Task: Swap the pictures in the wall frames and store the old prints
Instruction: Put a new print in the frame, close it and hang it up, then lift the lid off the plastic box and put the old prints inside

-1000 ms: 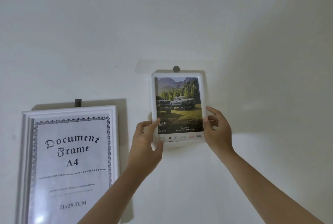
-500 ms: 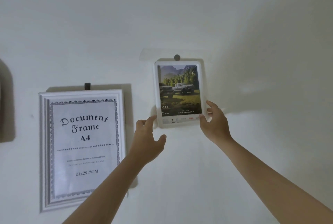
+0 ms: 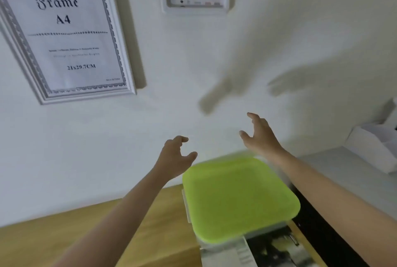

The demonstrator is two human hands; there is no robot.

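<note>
Left hand (image 3: pixel 175 156): raised in front of the wall (image 3: pixel 193 68), grip wide and holding nothing, fingers loosely curled, thumb spread toward the right. Right hand (image 3: pixel 261 135): raised a little higher and to the right of the left one, grip likewise wide and holding nothing, fingers fanned toward the wall, thumb pointing left. Both hands stand apart from every item; their blurred shadows fall on the wall above them. Green lid (image 3: pixel 238 198): square with rounded corners, lying on a pale container just below and between the two forearms, blurred. Print (image 3: pixel 277 249): dark and greenish, lying flat at the near edge of the container, partly under it; what it shows cannot be made out. Tabletop (image 3: pixel 150 234): wood-toned, carrying the container and the print, running left along the foot of the wall. Small white frame (image 3: pixel 196 9): hanging on the wall at the top, above the hands, cut off by the upper edge; holds a dark picture with white lettering along its lower part. Large white document frame (image 3: pixel 64 30): hanging to the far left, ornate border, its insert reading "Document Frame A4" and "21x29.7CM". White surface (image 3: pixel 343 170): to the right, beyond a dark gap beside the tabletop, bearing a white boxy object (image 3: pixel 373 144) against the wall.
</note>
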